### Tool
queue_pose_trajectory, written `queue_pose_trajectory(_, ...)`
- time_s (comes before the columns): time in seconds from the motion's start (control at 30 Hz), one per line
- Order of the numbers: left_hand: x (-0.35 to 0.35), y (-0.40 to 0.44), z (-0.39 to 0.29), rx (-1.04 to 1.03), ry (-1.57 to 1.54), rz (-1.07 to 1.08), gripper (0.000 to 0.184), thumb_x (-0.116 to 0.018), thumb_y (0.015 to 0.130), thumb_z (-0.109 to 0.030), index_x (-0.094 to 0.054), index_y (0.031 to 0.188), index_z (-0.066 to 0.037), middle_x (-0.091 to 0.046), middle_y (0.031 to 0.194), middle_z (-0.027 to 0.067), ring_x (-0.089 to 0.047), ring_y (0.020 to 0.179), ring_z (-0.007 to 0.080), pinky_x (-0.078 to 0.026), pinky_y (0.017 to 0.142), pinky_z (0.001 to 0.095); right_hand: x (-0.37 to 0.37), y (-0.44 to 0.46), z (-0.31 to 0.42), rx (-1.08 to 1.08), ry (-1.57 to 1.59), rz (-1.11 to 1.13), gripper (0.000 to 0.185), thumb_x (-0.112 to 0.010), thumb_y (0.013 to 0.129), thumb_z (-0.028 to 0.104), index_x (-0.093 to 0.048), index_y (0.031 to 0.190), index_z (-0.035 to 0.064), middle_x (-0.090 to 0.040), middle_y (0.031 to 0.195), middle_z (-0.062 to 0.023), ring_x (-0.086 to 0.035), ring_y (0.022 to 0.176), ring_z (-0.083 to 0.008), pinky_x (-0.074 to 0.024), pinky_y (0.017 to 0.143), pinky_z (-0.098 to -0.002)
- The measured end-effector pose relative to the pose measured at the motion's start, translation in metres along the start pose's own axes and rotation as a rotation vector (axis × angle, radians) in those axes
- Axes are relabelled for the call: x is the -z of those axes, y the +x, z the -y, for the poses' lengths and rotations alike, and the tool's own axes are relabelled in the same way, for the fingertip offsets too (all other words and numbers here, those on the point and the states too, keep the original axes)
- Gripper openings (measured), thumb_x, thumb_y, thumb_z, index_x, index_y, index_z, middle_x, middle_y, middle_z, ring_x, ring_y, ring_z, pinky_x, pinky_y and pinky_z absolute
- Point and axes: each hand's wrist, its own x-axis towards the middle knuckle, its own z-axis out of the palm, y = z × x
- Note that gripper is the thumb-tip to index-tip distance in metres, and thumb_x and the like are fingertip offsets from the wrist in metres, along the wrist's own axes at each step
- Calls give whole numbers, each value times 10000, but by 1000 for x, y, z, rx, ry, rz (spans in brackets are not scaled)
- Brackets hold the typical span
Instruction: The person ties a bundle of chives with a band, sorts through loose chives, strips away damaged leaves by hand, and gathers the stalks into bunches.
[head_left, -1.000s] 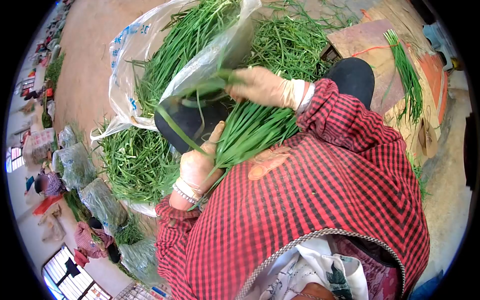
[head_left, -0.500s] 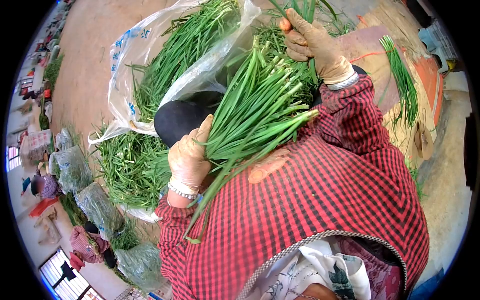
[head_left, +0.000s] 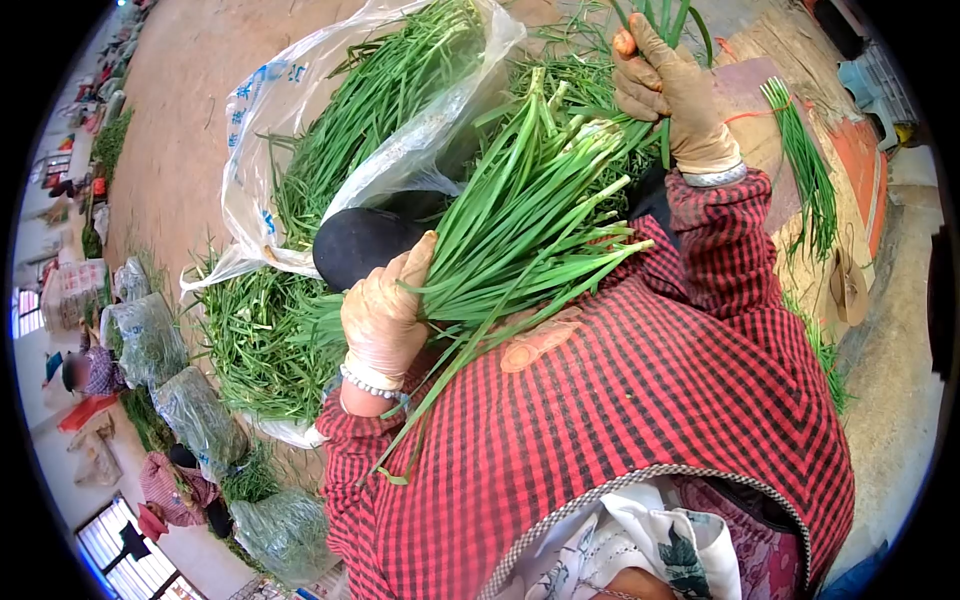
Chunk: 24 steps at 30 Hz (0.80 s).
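My left hand (head_left: 384, 318), in a thin glove, is closed around a big bunch of garlic chives (head_left: 530, 220). The pale cut ends of the bunch fan out up and to the right, and long leaves droop over my checked apron. At the top, my right hand (head_left: 670, 95), also gloved and with a fingertip bare, pinches a few loose chive leaves (head_left: 668, 18). It is apart from the bunch. Left of the bunch stands an open clear plastic bag (head_left: 245, 150) packed with chives. A heap of loose greens (head_left: 265, 345) lies below the bag.
At the right, a tied bundle of chives (head_left: 805, 165) rests on a board (head_left: 750, 90). A grey-blue plastic stool (head_left: 868, 95) stands beyond it. Along the left are filled plastic bags (head_left: 195, 420) and other people (head_left: 175, 485) at work. My dark knee (head_left: 365, 245) is beside the bag.
My right hand has moved to the right, away from the bunch, with the loose leaves in it. The left hand and its bunch have shifted slightly right.
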Motion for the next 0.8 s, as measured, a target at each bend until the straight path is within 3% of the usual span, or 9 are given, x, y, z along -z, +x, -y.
queue_pose_trajectory(0.13, -2, -11, 16, 38, -2, -6, 761, -646, 587, 22, -514, 1310, -174, -624, 927, 18, -595, 739, 245, -487, 631, 361, 50, 7, 22, 118, -75, -375, 321, -519, 967, 375, -570, 885, 68, -276, 491, 107, -240, 367, -1, -197, 352, -203)
queue_pose_trajectory(0.17, -3, -18, 22, 69, 2, -22, 757, -648, 588, 16, -516, 1310, -173, -620, 918, 17, -593, 744, 246, -486, 635, 360, 91, 6, 36, 26, -118, 48, 384, -557, 942, 396, -591, 1022, 22, -489, 597, 36, -491, 499, -64, -411, 461, -216)
queue_pose_trajectory(0.2, -3, -25, 27, 99, 6, -35, 754, -649, 590, 11, -518, 1309, -173, -616, 908, 17, -591, 750, 246, -485, 639, 359, 85, 3, 23, 26, -115, 49, 384, -557, 942, 396, -591, 1022, 22, -489, 597, 36, -491, 499, -64, -411, 461, -216)
queue_pose_trajectory(0.27, -1, -29, 32, 128, 52, 9, 762, -650, 592, 8, -509, 1317, -178, -611, 918, 18, -594, 763, 248, -483, 638, 360, 65, -5, -12, 102, -1550, -102, 521, -613, 903, 406, -545, 1202, -16, -638, 917, -113, -628, 894, -185, -512, 781, -303)
queue_pose_trajectory(0.3, -1, -29, 32, 128, 104, 29, 723, -682, 622, -46, -516, 1314, -173, -622, 929, 32, -606, 780, 252, -484, 645, 362, 61, 1, -8, -205, -1381, 127, 647, -641, 877, 418, -462, 1323, -16, -552, 1236, -202, -491, 1214, -251, -393, 1013, -359)
queue_pose_trajectory(0.4, -2, -27, 28, 125, 160, 71, 701, -708, 648, -89, -516, 1317, -175, -623, 934, 42, -615, 799, 254, -482, 651, 364, 30, 2, -13, 24, -1232, 163, 520, -648, 862, 416, -588, 1204, 29, -475, 1345, -173, -445, 1262, -271, -349, 1055, -366)
queue_pose_trajectory(0.6, -4, -27, 21, 68, 184, 95, 714, -675, 643, -44, -510, 1323, -184, -608, 919, 34, -605, 792, 246, -479, 652, 365, -35, -3, -64, -217, -957, 490, 489, -669, 828, 446, -648, 1139, 69, -419, 1391, -145, -347, 1330, -310, -276, 1104, -446)
queue_pose_trajectory(0.63, -4, -28, 21, 56, 175, 82, 706, -672, 649, -47, -511, 1322, -183, -609, 925, 36, -605, 792, 245, -479, 654, 364, -39, -7, -69, -144, -927, 504, 408, -666, 856, 353, -647, 1140, 60, -476, 1328, -129, -434, 1250, -258, -330, 1063, -403)
queue_pose_trajectory(0.8, -6, -33, 23, 54, 146, 112, 827, -633, 601, 34, -442, 1370, -204, -608, 1042, 22, -597, 791, 243, -479, 655, 365, -31, -7, -87, -169, -715, 431, 269, -603, 901, 183, -639, 1114, 21, -598, 1050, -41, -527, 952, -115, -427, 869, -266)
